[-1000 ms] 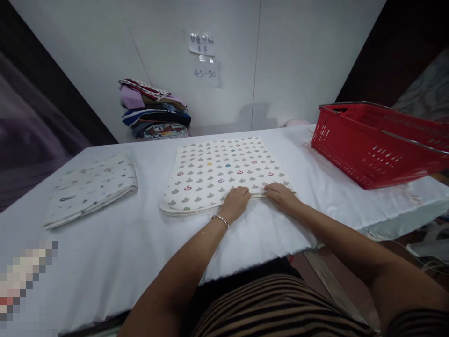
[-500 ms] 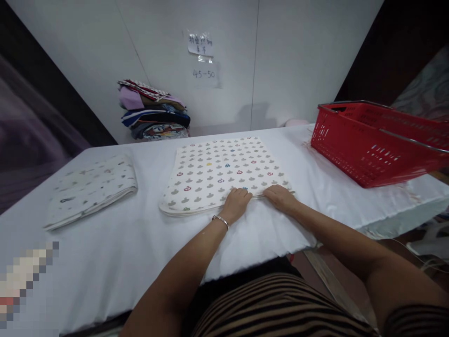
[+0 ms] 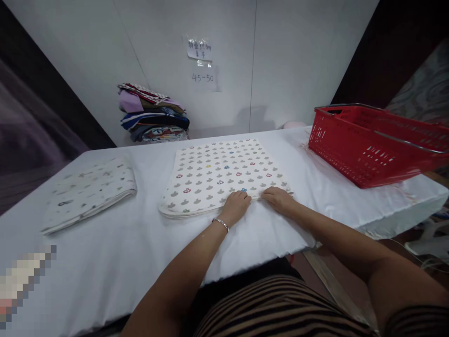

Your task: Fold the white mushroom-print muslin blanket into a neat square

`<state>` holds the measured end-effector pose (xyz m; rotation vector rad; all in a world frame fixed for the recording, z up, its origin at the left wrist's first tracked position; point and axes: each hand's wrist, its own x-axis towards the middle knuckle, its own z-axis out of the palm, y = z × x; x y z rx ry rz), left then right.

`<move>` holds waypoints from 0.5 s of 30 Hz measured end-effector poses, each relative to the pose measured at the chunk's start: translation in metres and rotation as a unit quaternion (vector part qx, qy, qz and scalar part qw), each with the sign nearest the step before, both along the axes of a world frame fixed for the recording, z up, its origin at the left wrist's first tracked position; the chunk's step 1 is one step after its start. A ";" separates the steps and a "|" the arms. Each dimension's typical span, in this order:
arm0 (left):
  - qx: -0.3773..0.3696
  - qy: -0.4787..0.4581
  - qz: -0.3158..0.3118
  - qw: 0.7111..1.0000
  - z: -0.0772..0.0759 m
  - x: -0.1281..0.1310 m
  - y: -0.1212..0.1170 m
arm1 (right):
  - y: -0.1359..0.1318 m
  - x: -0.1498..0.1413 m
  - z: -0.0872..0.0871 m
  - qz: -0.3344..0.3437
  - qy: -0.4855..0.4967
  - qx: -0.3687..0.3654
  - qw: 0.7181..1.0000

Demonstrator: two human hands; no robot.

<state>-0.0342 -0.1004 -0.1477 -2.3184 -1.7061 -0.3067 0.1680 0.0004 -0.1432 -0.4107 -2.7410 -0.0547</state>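
A folded, off-white cloth printed with rows of small grey shapes and a few coloured ones lies flat near the middle of a desk covered in glossy white fabric. Its layers show along the near edge, and its near left corner is rounded.

The left hand, with a silver-coloured bracelet at the wrist, touches that near edge right of its middle; the right hand touches the same edge close to the near right corner. A short stretch of edge runs between them. From the fingers, most of the cloth spreads away toward the pale wall and off to the left, so the left hand is nearer its bulk. The cloth looks longer from side to side than front to back, though the slanted view makes this uncertain.

The left fingers are bent and close together over the edge; the right fingers are bunched at it. Both thumbs are hidden, so I cannot tell whether either hand pinches the layers or only presses on them.

A second folded white cloth with scattered dark marks lies to the left, well apart from both hands. A red plastic basket with metal handles stands to the right.
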 end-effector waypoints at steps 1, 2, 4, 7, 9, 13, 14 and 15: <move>-0.002 0.002 0.003 1.000 0.001 0.000 0.000 | 0.000 0.001 0.000 0.005 0.003 -0.004 1.000; -0.004 0.003 0.006 1.000 0.002 0.001 0.000 | 0.000 0.002 0.000 0.011 0.006 -0.008 1.000; -0.011 0.005 0.010 1.000 0.003 0.003 0.000 | 0.000 0.006 0.000 0.023 0.007 -0.015 1.000; -0.032 0.024 0.006 0.999 0.008 0.008 0.004 | 0.000 0.009 -0.001 0.023 -0.002 -0.025 0.999; -0.049 0.044 0.002 0.998 0.012 0.012 0.006 | -0.001 0.008 -0.001 0.007 -0.012 -0.032 0.999; -0.071 0.047 -0.001 0.996 0.016 0.015 0.008 | -0.002 0.008 -0.001 -0.007 -0.005 -0.062 0.998; -0.071 0.041 -0.002 0.997 0.017 0.015 0.008 | -0.001 0.011 0.000 -0.005 0.003 -0.076 0.997; -0.071 0.035 -0.001 0.997 0.016 0.014 0.007 | 0.000 0.015 0.002 -0.014 0.019 -0.092 0.995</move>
